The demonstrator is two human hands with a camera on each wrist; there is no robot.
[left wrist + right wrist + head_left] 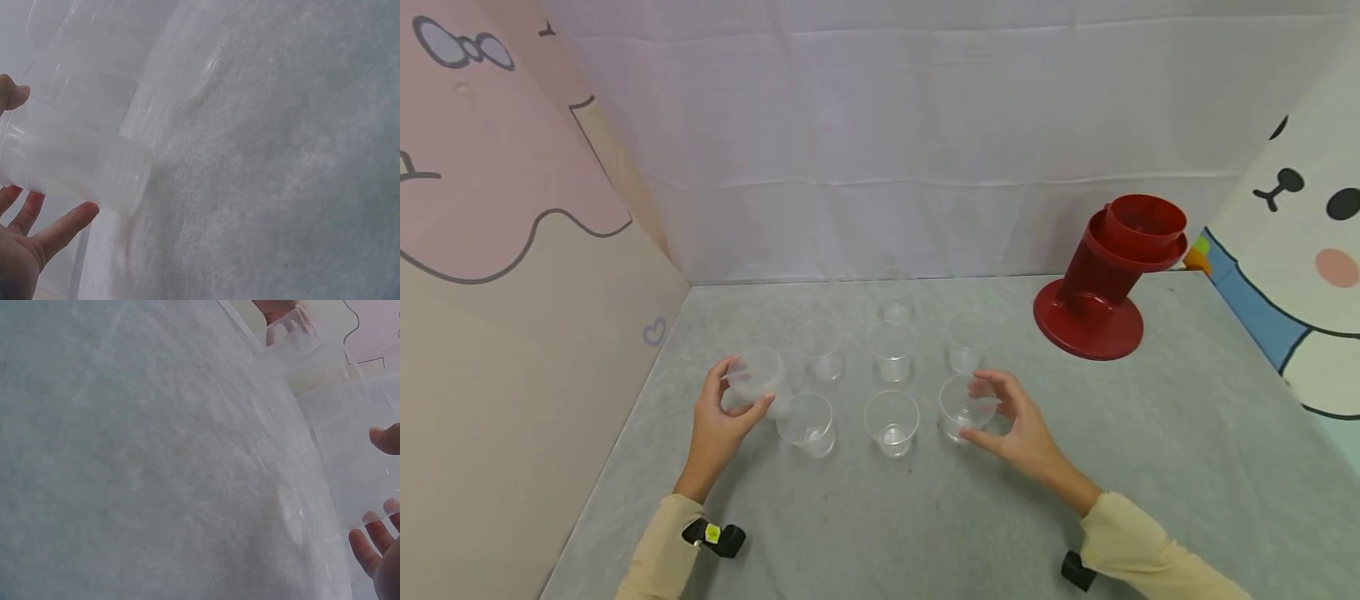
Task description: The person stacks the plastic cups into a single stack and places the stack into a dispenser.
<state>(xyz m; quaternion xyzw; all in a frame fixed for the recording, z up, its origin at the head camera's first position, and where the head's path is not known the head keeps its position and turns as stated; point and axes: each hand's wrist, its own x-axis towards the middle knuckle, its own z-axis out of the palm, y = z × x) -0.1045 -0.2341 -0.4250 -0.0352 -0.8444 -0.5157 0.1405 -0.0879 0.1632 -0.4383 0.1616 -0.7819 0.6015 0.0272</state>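
Several clear plastic cups stand in rows on the grey table (1187,433). My left hand (747,385) grips one clear cup (758,372) at the left end, tilted and lifted off the table; in the left wrist view this cup (75,169) lies sideways between thumb and fingers of the hand (37,162). My right hand (983,410) curls round the front right cup (958,404), which stands upright on the table; in the right wrist view the fingertips (369,540) press that cup (356,481). Two more cups (807,423) (891,421) stand between the hands.
A red dispenser-like stand (1105,279) leans at the back right. Behind the front row stand more clear cups (891,350). Cloth walls close the table on the left, back and right. The near part of the table shows only grey cloth.
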